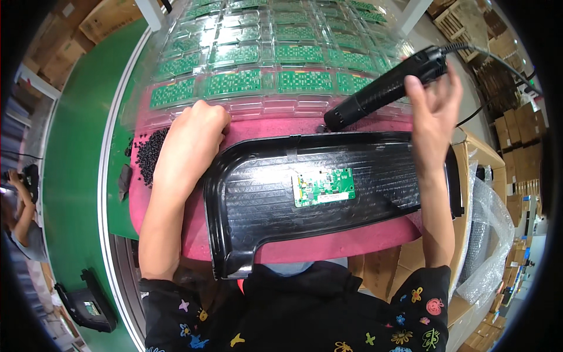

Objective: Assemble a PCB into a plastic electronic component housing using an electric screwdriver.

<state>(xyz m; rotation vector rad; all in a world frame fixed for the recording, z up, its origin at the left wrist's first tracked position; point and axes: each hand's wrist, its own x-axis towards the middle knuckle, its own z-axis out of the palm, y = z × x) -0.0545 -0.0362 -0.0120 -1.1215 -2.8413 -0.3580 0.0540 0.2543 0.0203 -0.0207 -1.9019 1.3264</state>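
Note:
A black curved plastic housing lies in front of me, open side up. A green circuit board sits inside, near its middle. My left hand is closed beside the housing's upper left corner; its fingertips are hidden, and I cannot make out what they hold. Next to it is a pile of small black screws. My right hand grips a black electric screwdriver near its cable end, thumb on the near side. The tool slants down leftward to just beyond the housing's far edge.
Clear plastic trays with rows of green boards cover the far side of the pink mat. A dark flat piece lies left of the screws. A cardboard box with bubble wrap stands right; another housing lies lower left.

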